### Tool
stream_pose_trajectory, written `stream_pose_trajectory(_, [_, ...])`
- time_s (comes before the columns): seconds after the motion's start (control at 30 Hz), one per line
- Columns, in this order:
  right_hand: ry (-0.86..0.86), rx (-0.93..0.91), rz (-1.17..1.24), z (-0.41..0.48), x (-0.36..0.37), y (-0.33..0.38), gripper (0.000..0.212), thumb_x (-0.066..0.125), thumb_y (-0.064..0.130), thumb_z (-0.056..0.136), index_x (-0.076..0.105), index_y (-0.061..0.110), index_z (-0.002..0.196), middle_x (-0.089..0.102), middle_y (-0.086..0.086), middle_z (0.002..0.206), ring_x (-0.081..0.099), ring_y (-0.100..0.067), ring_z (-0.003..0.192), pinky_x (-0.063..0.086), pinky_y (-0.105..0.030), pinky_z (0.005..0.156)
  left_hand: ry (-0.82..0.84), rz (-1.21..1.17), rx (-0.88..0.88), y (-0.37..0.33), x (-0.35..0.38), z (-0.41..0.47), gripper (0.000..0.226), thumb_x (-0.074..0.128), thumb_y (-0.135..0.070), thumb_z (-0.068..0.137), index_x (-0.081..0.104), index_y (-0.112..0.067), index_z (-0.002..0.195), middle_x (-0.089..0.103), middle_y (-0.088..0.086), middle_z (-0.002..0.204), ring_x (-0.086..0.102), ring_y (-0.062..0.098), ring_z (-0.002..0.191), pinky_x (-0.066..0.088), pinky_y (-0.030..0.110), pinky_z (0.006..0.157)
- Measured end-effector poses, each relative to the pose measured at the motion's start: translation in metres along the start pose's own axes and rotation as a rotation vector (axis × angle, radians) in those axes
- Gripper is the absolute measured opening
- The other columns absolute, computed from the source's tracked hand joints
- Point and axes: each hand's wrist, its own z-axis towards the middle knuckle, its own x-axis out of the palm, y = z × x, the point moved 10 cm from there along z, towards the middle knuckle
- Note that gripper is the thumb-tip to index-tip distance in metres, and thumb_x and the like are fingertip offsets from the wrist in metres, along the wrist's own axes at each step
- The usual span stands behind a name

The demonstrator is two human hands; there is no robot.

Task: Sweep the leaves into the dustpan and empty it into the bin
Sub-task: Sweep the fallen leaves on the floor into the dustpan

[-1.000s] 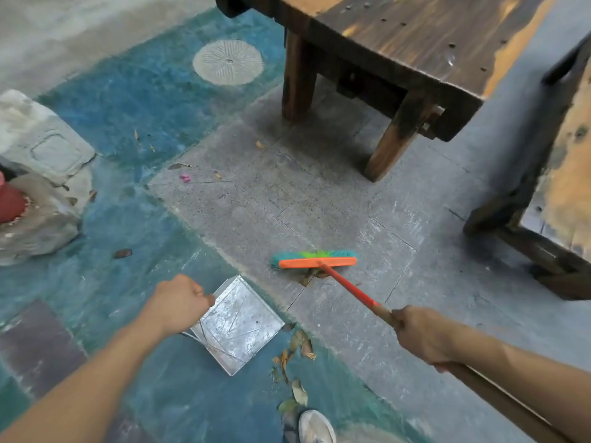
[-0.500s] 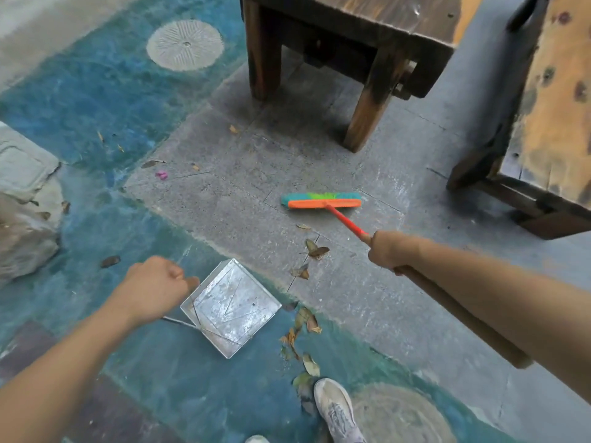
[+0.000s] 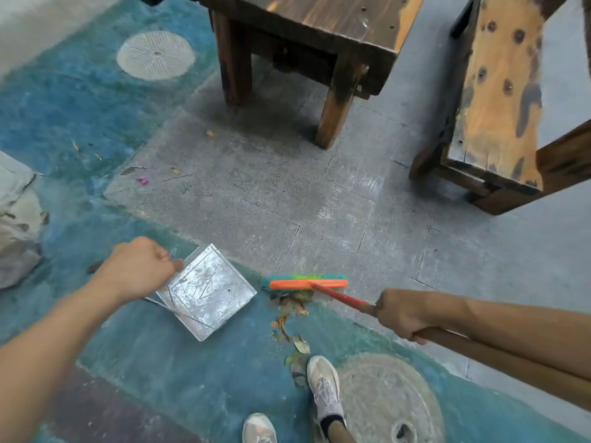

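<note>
A square metal dustpan (image 3: 208, 290) lies flat on the teal-painted floor, empty. My left hand (image 3: 137, 270) is closed on its thin handle at the pan's left corner. My right hand (image 3: 404, 313) grips the wooden pole of a broom whose orange and green head (image 3: 308, 282) rests on the floor just right of the dustpan. A small heap of dry leaves (image 3: 292, 306) lies right under the broom head, with more leaves (image 3: 300, 343) trailing toward my right shoe (image 3: 324, 388). No bin is in view.
A dark wooden bench (image 3: 319, 36) stands ahead, and a second wooden bench (image 3: 499, 100) at the right. A grey rock (image 3: 17, 219) sits at the left edge. Stray leaves and a pink scrap (image 3: 142, 180) lie on the grey paving further off.
The broom head went out over the grey paving and came back toward me, dragging the scattered leaves into a heap beside the dustpan. My left hand kept hold of the dustpan handle.
</note>
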Motion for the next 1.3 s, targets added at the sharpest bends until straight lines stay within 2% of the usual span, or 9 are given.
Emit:
stream_pose_trajectory(0.17, [-0.177,0.028,0.257,0.000,-0.034,-0.047,0.034,0.039,-0.001,0.093,0.053,-0.014,0.122,0.056,-0.016,0.062,0.046,-0.014,0.028,0.039,-0.020,0.032,0.006,0.025,0.010,0.001,-0.008,-0.014,0.058,0.070,-0.037,0.081,0.032,-0.014,0.043,0.031,-0.002,0.034,0.038,0.026,0.049,0.039,0.028,0.055])
stream_pose_trajectory(0.3, [-0.369,0.049,0.286,0.014,-0.059,-0.054,0.019,0.044,0.004,0.087,0.063,0.000,0.089,0.060,-0.006,0.051,0.052,-0.013,0.028,0.038,-0.019,0.028,-0.015,0.022,-0.030,0.003,-0.012,-0.033,0.062,0.071,-0.036,0.082,0.028,-0.014,0.043,0.029,-0.001,0.038,0.033,0.027,0.049,0.031,0.028,0.051])
stream_pose_trajectory(0.4, [-0.456,0.000,0.249,0.029,-0.048,-0.039,0.024,0.049,0.016,0.091,0.045,0.018,0.067,0.054,-0.002,0.065,0.053,-0.015,0.046,0.040,-0.025,0.038,-0.020,0.042,-0.092,0.013,0.001,-0.058,0.060,0.070,-0.037,0.083,0.029,-0.014,0.045,0.031,0.002,0.040,0.035,0.028,0.050,0.029,0.029,0.050])
stream_pose_trajectory(0.57, [-0.304,-0.013,0.227,0.043,0.045,-0.029,0.014,0.044,0.009,0.092,0.047,0.010,0.077,0.056,-0.007,0.065,0.064,-0.024,0.053,0.038,-0.019,0.032,-0.042,0.069,-0.147,0.017,0.023,-0.097,0.058,0.069,-0.036,0.084,0.032,-0.014,0.046,0.036,0.007,0.045,0.040,0.030,0.052,0.029,0.030,0.050])
stream_pose_trajectory(0.8, [-0.210,-0.138,0.187,0.002,0.131,-0.040,0.012,0.044,0.021,0.091,0.048,0.015,0.081,0.062,-0.010,0.089,0.048,-0.013,0.050,0.039,-0.016,0.026,0.009,0.005,-0.248,0.002,0.041,-0.133,0.058,0.072,-0.034,0.083,0.029,-0.015,0.048,0.037,0.004,0.040,0.042,0.028,0.048,0.034,0.028,0.052])
stream_pose_trajectory(0.97, [-0.153,-0.204,0.059,-0.020,0.119,-0.059,0.006,0.050,0.009,0.092,0.054,0.010,0.087,0.062,-0.015,0.067,0.046,-0.009,0.027,0.039,-0.018,0.031,0.055,-0.009,-0.240,-0.001,0.056,-0.163,0.060,0.072,-0.032,0.083,0.028,-0.016,0.047,0.030,0.002,0.041,0.032,0.024,0.047,0.030,0.029,0.049])
stream_pose_trajectory(1.07, [-0.189,-0.169,0.091,-0.020,0.088,-0.065,0.009,0.047,0.002,0.093,0.056,0.001,0.091,0.060,-0.022,0.068,0.049,-0.023,0.036,0.043,-0.028,0.044,0.054,-0.049,-0.256,0.015,0.061,-0.187,0.060,0.073,-0.029,0.083,0.028,-0.015,0.044,0.030,0.002,0.044,0.032,0.024,0.051,0.029,0.031,0.053])
stream_pose_trajectory(1.23, [-0.302,-0.195,-0.022,-0.006,0.053,-0.002,0.022,0.048,-0.011,0.083,0.064,-0.009,0.098,0.064,-0.024,0.069,0.048,-0.019,0.036,0.037,-0.020,0.033,0.042,-0.165,-0.347,0.063,0.075,-0.232,0.060,0.074,-0.033,0.081,0.030,-0.015,0.045,0.029,0.001,0.039,0.030,0.024,0.045,0.033,0.031,0.054])
stream_pose_trajectory(1.3, [-0.341,-0.174,-0.120,0.003,0.055,0.031,0.018,0.051,-0.010,0.080,0.064,-0.004,0.091,0.063,-0.014,0.055,0.054,-0.021,0.046,0.044,-0.025,0.043,0.012,-0.210,-0.379,0.083,0.078,-0.250,0.058,0.074,-0.034,0.081,0.028,-0.017,0.049,0.027,0.001,0.040,0.026,0.022,0.044,0.031,0.030,0.051])
